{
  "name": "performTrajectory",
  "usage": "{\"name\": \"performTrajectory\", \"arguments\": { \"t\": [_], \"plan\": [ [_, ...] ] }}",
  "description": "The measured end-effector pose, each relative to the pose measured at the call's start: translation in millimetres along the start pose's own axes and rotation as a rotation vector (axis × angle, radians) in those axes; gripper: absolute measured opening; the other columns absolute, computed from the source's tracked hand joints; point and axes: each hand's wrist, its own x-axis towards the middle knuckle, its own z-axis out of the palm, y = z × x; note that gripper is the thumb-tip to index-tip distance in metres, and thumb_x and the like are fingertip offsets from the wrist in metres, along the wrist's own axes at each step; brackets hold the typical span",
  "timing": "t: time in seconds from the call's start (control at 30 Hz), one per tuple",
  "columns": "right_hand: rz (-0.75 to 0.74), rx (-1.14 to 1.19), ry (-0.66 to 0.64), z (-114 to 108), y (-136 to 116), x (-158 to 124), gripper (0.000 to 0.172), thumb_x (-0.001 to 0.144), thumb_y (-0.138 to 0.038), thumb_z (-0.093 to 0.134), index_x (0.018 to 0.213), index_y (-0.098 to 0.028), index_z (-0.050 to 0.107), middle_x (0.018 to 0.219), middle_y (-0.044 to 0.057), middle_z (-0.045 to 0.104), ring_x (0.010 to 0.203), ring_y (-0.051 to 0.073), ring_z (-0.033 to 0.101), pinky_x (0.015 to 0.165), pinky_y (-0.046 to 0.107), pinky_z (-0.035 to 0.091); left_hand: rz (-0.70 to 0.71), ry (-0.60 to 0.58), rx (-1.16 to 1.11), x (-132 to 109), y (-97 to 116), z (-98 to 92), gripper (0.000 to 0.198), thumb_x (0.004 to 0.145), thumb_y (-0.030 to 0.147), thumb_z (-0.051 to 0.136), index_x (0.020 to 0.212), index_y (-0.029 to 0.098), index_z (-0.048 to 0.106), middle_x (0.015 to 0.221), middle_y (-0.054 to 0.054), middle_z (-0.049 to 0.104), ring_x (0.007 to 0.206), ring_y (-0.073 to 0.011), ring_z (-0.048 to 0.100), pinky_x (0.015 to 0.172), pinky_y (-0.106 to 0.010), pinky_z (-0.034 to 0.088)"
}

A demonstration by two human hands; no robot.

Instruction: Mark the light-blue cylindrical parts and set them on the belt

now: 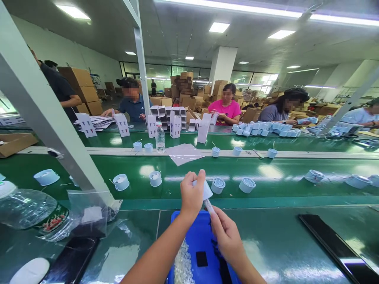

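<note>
My left grip [191, 196] is closed on a pale blue plastic cup [206, 190] and my right grip [226, 238] pinches a white stem [209, 206] at its mouth, above the blue bin [197, 232]; other cups [218, 185] stand on the green belt [177, 183].

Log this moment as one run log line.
Left hand: pale blue cup | right hand: white stick | below: blue bin, white pellets

bottom centre of the frame: left hand [192, 196] holds a pale blue cap [205, 190] (white stick [209, 206] in it), right hand [227, 240] pinching it over a blue bin [201, 232].
</note>
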Motion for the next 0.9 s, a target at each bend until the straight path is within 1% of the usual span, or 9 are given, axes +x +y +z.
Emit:
{"name": "performTrajectory", "arguments": {
  "t": [0.1, 0.17, 0.23, 0.33, 0.43, 0.5, 0.7, 0.8, 0.9],
  "plan": [
    [0.05, 0.108, -0.016, 5.3, 0.6, -4.6, 0.054, 0.082, -0.062, 0.052, 0.101, -0.013, 0.066, 0.049, -0.009, 0.021, 0.042, 0.007, 0.018, 0.038, 0.021, 0.017, -0.094, -0.044, -0.128, -5.9, -7.2, 5.2, 0.044, 0.084, 0.051, 0.044, 0.059, 0.021, 0.023, 0.059, 0.003, 0.029, 0.057, -0.0126, 0.035, 0.056, -0.026, 0.037],
    [0.046, 0.126, 0.025, 5.3, 1.9, -5.6, 0.054, 0.081, -0.062, 0.053, 0.102, -0.014, 0.065, 0.051, -0.009, 0.021, 0.044, 0.008, 0.018, 0.039, 0.021, 0.018, -0.003, -0.096, -0.052, -8.0, -6.7, 5.2, 0.037, 0.083, 0.051, 0.047, 0.065, 0.022, 0.032, 0.068, 0.0, 0.042, 0.069, -0.0155, 0.044, 0.065, -0.028, 0.041],
    [0.019, 0.111, 0.102, 2.8, 3.2, -4.4, 0.053, 0.082, -0.061, 0.053, 0.106, -0.015, 0.064, 0.052, -0.008, 0.024, 0.045, 0.009, 0.021, 0.04, 0.022, 0.019, 0.077, -0.217, 0.07, -7.4, -4.4, 3.4, 0.031, 0.083, 0.051, 0.048, 0.074, 0.022, 0.038, 0.081, -0.003, 0.05, 0.081, -0.0178, 0.048, 0.072, -0.03, 0.041],
    [0.001, 0.054, 0.075, -2.2, 4.2, 1.5, 0.051, 0.082, -0.06, 0.054, 0.106, -0.016, 0.064, 0.053, -0.007, 0.027, 0.046, 0.009, 0.023, 0.042, 0.022, 0.02, -0.023, -0.407, 0.14, 2.7, -3.1, -5.2, 0.034, 0.085, 0.055, 0.044, 0.082, 0.023, 0.033, 0.075, 0.0, 0.049, 0.07, -0.0159, 0.048, 0.063, -0.028, 0.039],
    [0.049, -0.009, -0.018, -5.8, 5.3, 10.4, 0.05, 0.079, -0.06, 0.057, 0.101, -0.016, 0.065, 0.053, -0.006, 0.032, 0.046, 0.009, 0.025, 0.041, 0.022, 0.019, -0.053, -0.296, 0.203, 24.0, -9.5, -23.0, 0.046, 0.076, 0.056, 0.059, 0.092, 0.023, 0.032, 0.083, 0.0, 0.05, 0.072, -0.0152, 0.051, 0.064, -0.027, 0.04],
    [0.107, -0.036, 0.023, -6.9, 6.8, 15.1, 0.053, 0.077, -0.062, 0.057, 0.104, -0.016, 0.061, 0.052, -0.007, 0.032, 0.045, 0.009, 0.025, 0.041, 0.022, 0.018, -0.012, -0.245, 0.344, 38.0, -19.7, -36.3, 0.057, 0.068, 0.053, 0.069, 0.101, 0.023, 0.033, 0.095, -0.003, 0.051, 0.082, -0.0179, 0.054, 0.07, -0.029, 0.042],
    [0.108, -0.054, 0.185, -7.4, 3.9, 13.4, 0.042, 0.073, -0.06, 0.062, 0.085, -0.021, 0.051, 0.049, -0.01, 0.03, 0.042, 0.008, 0.024, 0.039, 0.02, 0.02, 0.021, -0.472, 0.967, 45.0, -66.1, -42.6, 0.051, 0.066, 0.038, 0.071, 0.113, 0.025, 0.056, 0.115, -0.011, 0.048, 0.11, -0.0313, 0.047, 0.089, -0.041, 0.041],
    [-0.013, -0.075, 0.245, -6.6, 1.2, 9.7, 0.038, 0.071, -0.054, 0.068, 0.078, -0.021, 0.052, 0.053, -0.007, 0.039, 0.045, 0.01, 0.034, 0.041, 0.021, 0.029, -0.007, -0.501, 0.929, 47.6, -78.6, -37.2, 0.047, 0.085, 0.05, 0.047, 0.124, 0.027, 0.054, 0.121, -0.012, 0.051, 0.119, -0.0304, 0.042, 0.099, -0.044, 0.035],
    [-0.113, -0.054, 0.208, -3.0, 3.7, 8.5, 0.035, 0.074, -0.052, 0.067, 0.081, -0.019, 0.056, 0.059, -0.003, 0.05, 0.051, 0.012, 0.046, 0.047, 0.023, 0.041, 0.019, -0.313, 0.968, 57.5, -80.9, -48.0, 0.05, 0.093, 0.047, 0.024, 0.126, 0.023, 0.054, 0.136, -0.013, 0.043, 0.13, -0.0303, 0.031, 0.107, -0.047, 0.025]
  ]
}}
